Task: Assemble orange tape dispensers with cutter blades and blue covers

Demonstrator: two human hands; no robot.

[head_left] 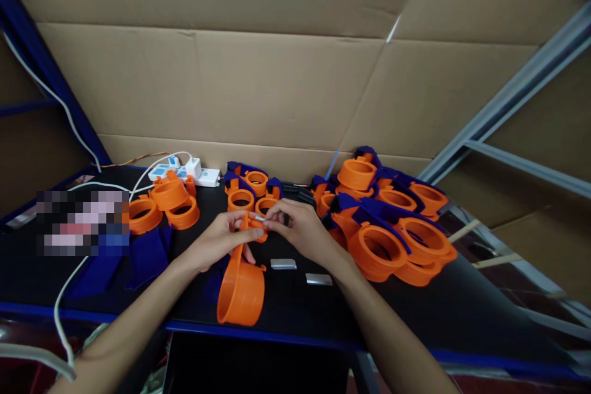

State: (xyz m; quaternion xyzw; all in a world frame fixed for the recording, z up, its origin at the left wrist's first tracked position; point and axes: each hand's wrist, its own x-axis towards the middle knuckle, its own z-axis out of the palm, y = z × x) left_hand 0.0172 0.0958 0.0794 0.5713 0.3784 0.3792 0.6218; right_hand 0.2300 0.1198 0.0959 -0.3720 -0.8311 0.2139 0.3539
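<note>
My left hand (pixel 226 237) is closed on an orange plastic ring part (pixel 244 295), gripping its upper arm. The part's wide ring hangs below that hand, over the front of the table. My right hand (pixel 298 228) pinches a small silvery piece (pixel 260 218) against the top end of the same orange part; the fingers partly hide it. On the black table between my forearms lie a flat silver metal piece (pixel 283 264) and a second silver metal piece (pixel 318 279).
Several orange rings with dark blue parts (pixel 378 252) are piled at right, and more orange rings (pixel 182 212) sit at left. Dark blue pieces (pixel 148 258) lie before those. A white power strip (pixel 207 176) with cables stands near the cardboard wall (pixel 277 86). One left patch is pixelated.
</note>
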